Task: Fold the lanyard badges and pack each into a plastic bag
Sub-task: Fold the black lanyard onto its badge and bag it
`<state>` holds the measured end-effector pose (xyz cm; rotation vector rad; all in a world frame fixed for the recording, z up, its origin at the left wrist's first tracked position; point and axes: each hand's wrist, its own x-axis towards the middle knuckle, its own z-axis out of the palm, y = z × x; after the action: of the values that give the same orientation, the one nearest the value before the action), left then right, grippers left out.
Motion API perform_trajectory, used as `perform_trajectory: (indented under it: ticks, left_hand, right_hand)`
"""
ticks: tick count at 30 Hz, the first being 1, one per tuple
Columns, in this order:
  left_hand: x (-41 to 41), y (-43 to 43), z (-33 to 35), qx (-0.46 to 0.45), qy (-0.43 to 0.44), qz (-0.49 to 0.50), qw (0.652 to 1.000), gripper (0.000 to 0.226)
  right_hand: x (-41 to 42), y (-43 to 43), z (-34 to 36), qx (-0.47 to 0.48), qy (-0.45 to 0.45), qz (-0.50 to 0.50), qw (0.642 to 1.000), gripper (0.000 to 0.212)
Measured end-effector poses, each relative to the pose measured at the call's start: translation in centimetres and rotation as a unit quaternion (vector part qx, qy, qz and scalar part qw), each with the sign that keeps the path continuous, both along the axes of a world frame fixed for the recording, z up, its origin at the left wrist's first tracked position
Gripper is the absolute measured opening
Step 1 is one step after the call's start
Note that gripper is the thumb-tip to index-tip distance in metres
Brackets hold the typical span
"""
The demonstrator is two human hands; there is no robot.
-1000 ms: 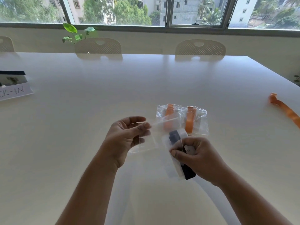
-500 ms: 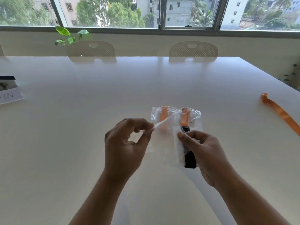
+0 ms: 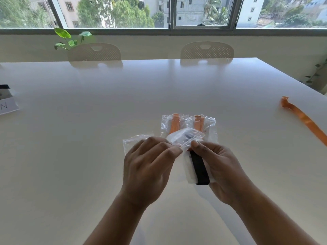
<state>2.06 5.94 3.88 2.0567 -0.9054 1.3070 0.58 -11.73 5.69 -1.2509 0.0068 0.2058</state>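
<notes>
My right hand [image 3: 219, 167] grips a folded black lanyard badge [image 3: 199, 169], whose upper end sits inside the mouth of a clear plastic bag [image 3: 184, 138]. My left hand [image 3: 148, 165] pinches that bag's edge at its left side, fingertips close to my right thumb. Behind my hands, two packed bags lie side by side on the white table [image 3: 88, 138], each holding an orange lanyard: the left packed bag [image 3: 174, 123] and the right packed bag [image 3: 203, 126]. Another empty clear bag [image 3: 131, 142] shows under my left hand.
A loose orange lanyard [image 3: 304, 119] lies at the right table edge. A printed sign [image 3: 7, 105] sits at the far left edge. Two white chairs [image 3: 207, 52] and a potted plant [image 3: 70, 39] stand beyond the far side.
My hands came together. The left hand brought the clear bag over the top of the black lanyard, which the right hand tilted up toward it.
</notes>
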Motion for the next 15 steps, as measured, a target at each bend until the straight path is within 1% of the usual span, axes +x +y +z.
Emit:
perform_trajectory:
  ticks: [3, 5, 6, 8, 9, 10, 11, 13, 14, 15]
  left_hand:
    - [0.0, 0.0, 0.0, 0.020, 0.035, -0.018, 0.999, 0.016]
    - [0.2, 0.2, 0.2, 0.046, 0.076, -0.028, 0.996, 0.019]
    - [0.2, 0.3, 0.3, 0.052, 0.112, -0.035, 0.992, 0.026]
    - [0.4, 0.6, 0.6, 0.032, 0.224, -0.055, 0.972, 0.050]
    - [0.4, 0.8, 0.7, 0.014, 0.273, -0.057, 0.960, 0.058]
    - [0.4, 0.8, 0.7, -0.006, 0.306, -0.058, 0.950, 0.058]
    - [0.4, 0.7, 0.7, -0.030, 0.322, -0.061, 0.944, 0.052]
    - [0.2, 0.4, 0.7, -0.072, 0.333, -0.078, 0.937, 0.028]
    - [0.0, 0.2, 0.8, -0.078, 0.337, -0.086, 0.934, 0.019]
    - [-0.2, 0.0, 0.8, -0.075, 0.340, -0.088, 0.933, 0.017]
  right_hand:
    - [0.3, -0.2, -0.4, 0.004, 0.017, -0.021, 1.000, 0.023]
    - [0.4, -0.3, -0.6, 0.007, 0.018, -0.033, 0.999, 0.020]
    - [0.5, -0.3, -0.6, 0.005, 0.015, -0.042, 0.999, 0.019]
    - [0.6, -0.2, -0.8, -0.016, 0.010, -0.069, 0.997, 0.022]
    - [0.7, -0.2, -0.9, -0.033, 0.008, -0.084, 0.996, 0.026]
    - [0.7, -0.2, -1.0, -0.049, 0.006, -0.097, 0.994, 0.029]
    - [0.7, -0.2, -1.0, -0.062, 0.004, -0.103, 0.993, 0.030]
    - [0.7, 0.0, -1.1, -0.077, -0.005, -0.102, 0.992, 0.029]
    - [0.6, 0.1, -1.2, -0.088, -0.014, -0.099, 0.991, 0.029]
    - [0.6, 0.1, -1.2, -0.100, -0.025, -0.095, 0.990, 0.029]
